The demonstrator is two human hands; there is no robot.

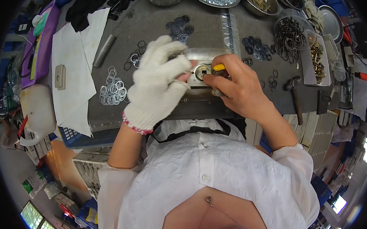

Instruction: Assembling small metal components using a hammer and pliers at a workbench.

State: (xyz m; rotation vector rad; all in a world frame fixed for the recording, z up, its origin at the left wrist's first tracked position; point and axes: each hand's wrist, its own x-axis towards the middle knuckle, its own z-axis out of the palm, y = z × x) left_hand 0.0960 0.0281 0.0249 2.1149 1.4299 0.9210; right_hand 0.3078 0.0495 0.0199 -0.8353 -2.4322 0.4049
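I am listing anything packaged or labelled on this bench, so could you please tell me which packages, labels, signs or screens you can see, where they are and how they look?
Clear plastic bag: flat on the grey bench beyond the hands, long, narrow, see-through.
White plastic jug: off the bench's left edge, squat, with a red and white label on its side.
Purple tray: far left, long, holding a green and yellow packet.
Signs or screens: none seen.

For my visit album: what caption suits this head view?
A gloved left hand and bare right hand work a small round metal part on a workbench strewn with metal rings.
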